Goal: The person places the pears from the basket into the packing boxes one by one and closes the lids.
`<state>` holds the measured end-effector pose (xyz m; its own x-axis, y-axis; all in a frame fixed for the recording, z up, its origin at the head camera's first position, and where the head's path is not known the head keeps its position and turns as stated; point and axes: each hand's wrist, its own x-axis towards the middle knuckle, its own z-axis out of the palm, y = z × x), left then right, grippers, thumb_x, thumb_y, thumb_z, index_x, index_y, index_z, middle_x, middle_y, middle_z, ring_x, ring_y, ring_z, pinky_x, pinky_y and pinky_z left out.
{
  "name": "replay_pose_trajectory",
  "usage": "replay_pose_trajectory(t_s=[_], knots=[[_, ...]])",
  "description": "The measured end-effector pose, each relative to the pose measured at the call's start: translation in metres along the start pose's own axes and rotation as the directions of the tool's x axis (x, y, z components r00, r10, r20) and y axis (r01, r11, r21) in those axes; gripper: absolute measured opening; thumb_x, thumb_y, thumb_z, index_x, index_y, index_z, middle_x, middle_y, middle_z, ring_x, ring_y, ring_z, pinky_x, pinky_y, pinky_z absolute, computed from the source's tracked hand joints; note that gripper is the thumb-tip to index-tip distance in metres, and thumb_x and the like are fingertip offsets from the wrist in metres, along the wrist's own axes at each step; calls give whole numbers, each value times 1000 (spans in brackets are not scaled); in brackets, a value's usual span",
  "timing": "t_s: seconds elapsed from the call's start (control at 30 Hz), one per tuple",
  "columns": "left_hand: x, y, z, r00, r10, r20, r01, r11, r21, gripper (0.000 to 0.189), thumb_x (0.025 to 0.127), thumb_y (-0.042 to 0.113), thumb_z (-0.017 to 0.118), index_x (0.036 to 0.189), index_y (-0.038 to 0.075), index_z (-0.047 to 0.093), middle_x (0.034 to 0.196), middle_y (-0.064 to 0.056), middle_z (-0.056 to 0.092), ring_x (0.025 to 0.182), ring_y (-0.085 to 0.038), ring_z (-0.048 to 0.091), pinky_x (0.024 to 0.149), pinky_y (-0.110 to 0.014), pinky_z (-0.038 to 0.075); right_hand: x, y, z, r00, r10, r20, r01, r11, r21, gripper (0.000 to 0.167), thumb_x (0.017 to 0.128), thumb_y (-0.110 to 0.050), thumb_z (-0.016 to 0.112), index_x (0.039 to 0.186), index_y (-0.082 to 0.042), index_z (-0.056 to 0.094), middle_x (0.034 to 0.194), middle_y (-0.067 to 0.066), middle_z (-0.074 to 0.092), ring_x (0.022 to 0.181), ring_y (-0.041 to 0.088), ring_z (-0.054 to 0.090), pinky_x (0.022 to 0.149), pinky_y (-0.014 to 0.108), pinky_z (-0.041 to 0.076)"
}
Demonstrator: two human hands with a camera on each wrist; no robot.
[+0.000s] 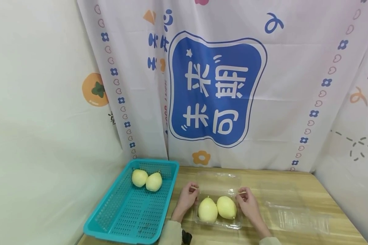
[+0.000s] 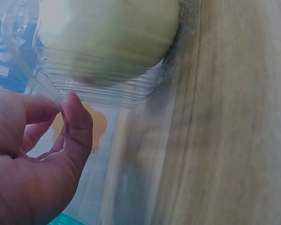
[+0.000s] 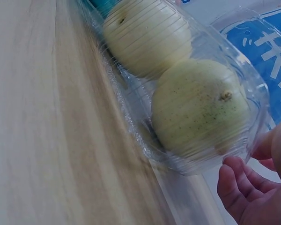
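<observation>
At box edges [image 1: 218,225], both hands [image 1: 188,195] [image 1: 247,202]

Wood-grain table [image 1: 251,177] under a teal basket [image 1: 138,211], a clear container [image 1: 218,225] and, apparently, more clear plastic [image 1: 294,212].

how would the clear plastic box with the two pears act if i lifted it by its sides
The clear plastic box would likely flex, since its ribbed walls look thin. Its open lid might flop, as it looks like the same see-through plastic. The pears are rounded, so they could roll if it tilts.
</observation>
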<state>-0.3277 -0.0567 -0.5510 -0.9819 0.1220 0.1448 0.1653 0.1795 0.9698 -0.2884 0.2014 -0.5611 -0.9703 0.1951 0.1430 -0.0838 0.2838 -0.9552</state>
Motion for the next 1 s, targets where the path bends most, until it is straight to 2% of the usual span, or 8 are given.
replay_pose_trajectory(t_s=[0.1, 0.2, 0.33, 0.47, 0.5, 0.6, 0.77, 1.0], knots=[[-5, 10, -2, 1000, 16, 7, -16, 1000, 6, 16, 95, -2, 54, 108, -10, 56, 84, -30, 60, 58, -22, 57, 48, -36, 52, 0, -1, 0, 1000, 6, 2, -6, 1000, -1, 23, 90, 1, 60, 112, 1, 53, 90, 19, 65, 61, 16, 58, 50, 26, 51], [-12, 26, -6, 1000, 20, 23, -20, 1000, -12, 16, 95, -6, 48, 107, -14, 55, 91, -38, 59, 62, -24, 59, 53, -40, 55, 0, -2, -1, 1000, -1, 1, 1, 1000, -10, 20, 90, 0, 61, 109, 1, 53, 92, 20, 65, 63, 16, 58, 52, 26, 52], [-14, 32, -7, 1000, 7, 19, -7, 999, -38, 18, 95, -8, 42, 105, -14, 55, 94, -38, 59, 63, -20, 58, 54, -36, 54, 1, -4, -1, 1000, 3, 5, -3, 1000, -25, 17, 91, -1, 60, 107, 1, 53, 94, 22, 66, 64, 17, 59, 52, 26, 52], [-4, 14, -5, 1000, -14, -6, 14, 999, -44, 22, 99, -1, 41, 105, -13, 58, 93, -35, 61, 62, -19, 58, 53, -32, 53, 1, -3, -1, 1000, 2, 10, -2, 1000, -21, 19, 91, -1, 59, 109, 1, 53, 94, 24, 66, 64, 19, 59, 50, 27, 51], [-4, 13, -5, 1000, -19, -14, 19, 999, -44, 24, 100, 2, 41, 105, -13, 59, 93, -35, 62, 62, -19, 58, 53, -32, 54, 1, -3, -1, 1000, -2, 12, 2, 1000, -19, 20, 91, 0, 59, 109, 2, 53, 94, 24, 66, 63, 19, 59, 50, 27, 51], [1, 0, -3, 999, -36, -40, 34, 998, -53, 29, 103, 12, 42, 102, -10, 62, 90, -28, 64, 60, -16, 58, 51, -29, 53, 1, -2, 0, 1000, 7, 19, -7, 1000, 6, 17, 91, 0, 59, 107, 0, 53, 94, 24, 65, 62, 19, 59, 48, 27, 51], [-1, -1, -3, 996, -57, -64, 53, 996, -70, 33, 101, 18, 46, 101, -11, 62, 85, -19, 65, 57, -14, 58, 50, -26, 52, 0, -2, -1, 998, 38, 40, -40, 998, 44, 13, 94, 0, 55, 107, 1, 54, 95, 24, 66, 61, 20, 60, 49, 27, 52], [-2, -1, -3, 996, -60, -60, 56, 996, -67, 31, 100, 17, 47, 102, -10, 62, 86, -19, 66, 58, -14, 59, 51, -26, 53, 0, 0, -5, 998, 25, 56, -30, 997, 74, 13, 99, 2, 43, 106, 4, 53, 91, 21, 65, 59, 17, 60, 50, 32, 55]])
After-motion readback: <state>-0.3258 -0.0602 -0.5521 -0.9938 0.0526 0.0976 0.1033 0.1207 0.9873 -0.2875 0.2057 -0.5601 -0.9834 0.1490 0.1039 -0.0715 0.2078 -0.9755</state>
